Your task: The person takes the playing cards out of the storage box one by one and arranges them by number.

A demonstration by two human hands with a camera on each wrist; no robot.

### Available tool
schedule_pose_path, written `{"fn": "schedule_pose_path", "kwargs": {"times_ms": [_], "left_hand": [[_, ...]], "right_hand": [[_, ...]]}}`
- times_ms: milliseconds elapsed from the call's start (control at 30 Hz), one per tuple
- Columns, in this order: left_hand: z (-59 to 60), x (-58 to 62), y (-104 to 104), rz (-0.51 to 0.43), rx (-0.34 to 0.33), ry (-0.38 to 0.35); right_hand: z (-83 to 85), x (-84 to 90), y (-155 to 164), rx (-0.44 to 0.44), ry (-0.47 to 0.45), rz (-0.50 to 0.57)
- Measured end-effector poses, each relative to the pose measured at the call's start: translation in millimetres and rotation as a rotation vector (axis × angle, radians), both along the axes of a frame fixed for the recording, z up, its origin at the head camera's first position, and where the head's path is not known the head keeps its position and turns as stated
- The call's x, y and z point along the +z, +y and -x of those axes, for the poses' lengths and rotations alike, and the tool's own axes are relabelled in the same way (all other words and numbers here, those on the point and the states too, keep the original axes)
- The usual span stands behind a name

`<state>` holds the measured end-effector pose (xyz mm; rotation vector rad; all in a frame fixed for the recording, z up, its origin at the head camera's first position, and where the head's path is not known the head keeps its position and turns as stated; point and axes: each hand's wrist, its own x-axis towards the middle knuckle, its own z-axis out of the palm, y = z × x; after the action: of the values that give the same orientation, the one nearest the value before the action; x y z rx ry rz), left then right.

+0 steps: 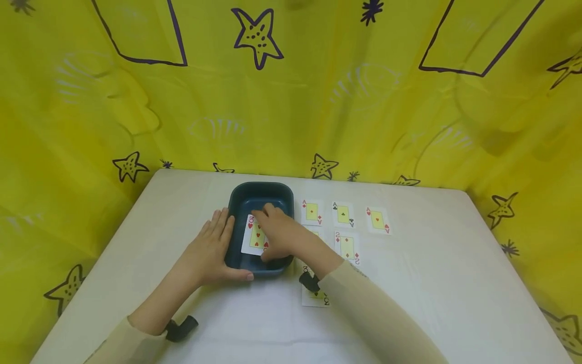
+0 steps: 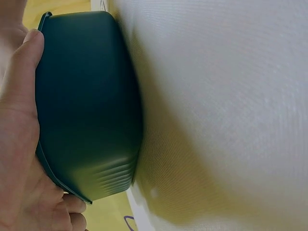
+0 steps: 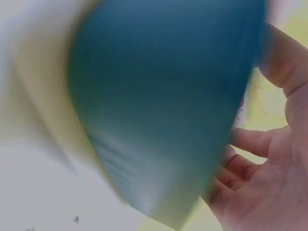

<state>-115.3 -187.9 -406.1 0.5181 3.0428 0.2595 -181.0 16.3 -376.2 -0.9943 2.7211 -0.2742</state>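
Head view showed a dark blue tray (image 1: 240,202) standing on the white worktop (image 1: 427,303), a little left of the middle. Inside it a three of hearts (image 1: 254,237) lay face up, tilted against the tray's left side. The right hand (image 1: 277,232) reached into the tray from the right, fingers bent and resting on the card's upper right part; whether they pinched it or only touched it could not be told. The left hand (image 1: 211,250) lay against the tray's left wall, fingers straight and close together, thumb stretched along the near rim.

The left wrist view showed that thumb (image 2: 21,96) pressed flat on the tray's rim (image 2: 72,187), the tray's base sitting on the worktop. The right wrist view was blurred, with the tray's wall (image 3: 163,96) close to loosely curled fingers (image 3: 250,142).

Right of the tray, three aces (image 1: 343,214) lay face up in a row, a two of diamonds (image 1: 347,247) below them, and another card (image 1: 318,297) partly hidden under the right sleeve (image 1: 373,313). A yellow cloth with starfish drawings (image 1: 259,35) hung behind the worktop.
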Motion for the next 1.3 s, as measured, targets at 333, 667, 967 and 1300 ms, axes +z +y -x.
{"fn": "schedule_pose_path", "kwargs": {"times_ms": [333,667,967,1300], "left_hand": [[-1.6,0.9,1,-0.012,0.016,-0.004],[-1.5,-0.4,1,-0.011,0.009,0.017],[1.0,0.6,-1,-0.001,-0.003,0.002],[-0.9,0.8,-1,-0.006,-0.017,0.032]], "right_hand": [[-18.5,25.0,40,-0.048,0.004,0.087],[-41.9,15.2,89,-0.140,0.008,0.063],[-53.6,-8.5,133,-0.250,-0.054,0.009],[-52.7,-33.9,161,-0.280,-0.123,0.001]]}}
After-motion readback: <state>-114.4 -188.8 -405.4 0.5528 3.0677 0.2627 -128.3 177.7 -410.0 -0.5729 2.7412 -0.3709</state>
